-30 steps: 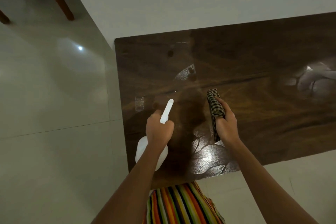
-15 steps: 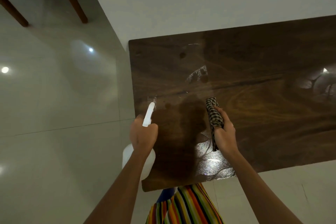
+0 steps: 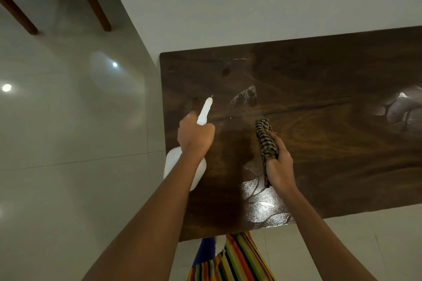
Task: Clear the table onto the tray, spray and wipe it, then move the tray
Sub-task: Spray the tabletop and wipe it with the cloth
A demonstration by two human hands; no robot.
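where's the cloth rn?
Head view, centre: the checked cloth is bunched in the right hand, held over the dark wooden table, just right of the left hand and its white spray bottle.

Spray bottle (image 3: pixel 206 107): white, nozzle aimed over bench's left end. Cloth (image 3: pixel 266 141): dark checked, bunched, raised above bench. Bench (image 3: pixel 331 148): dark glossy wood, wet-patched.
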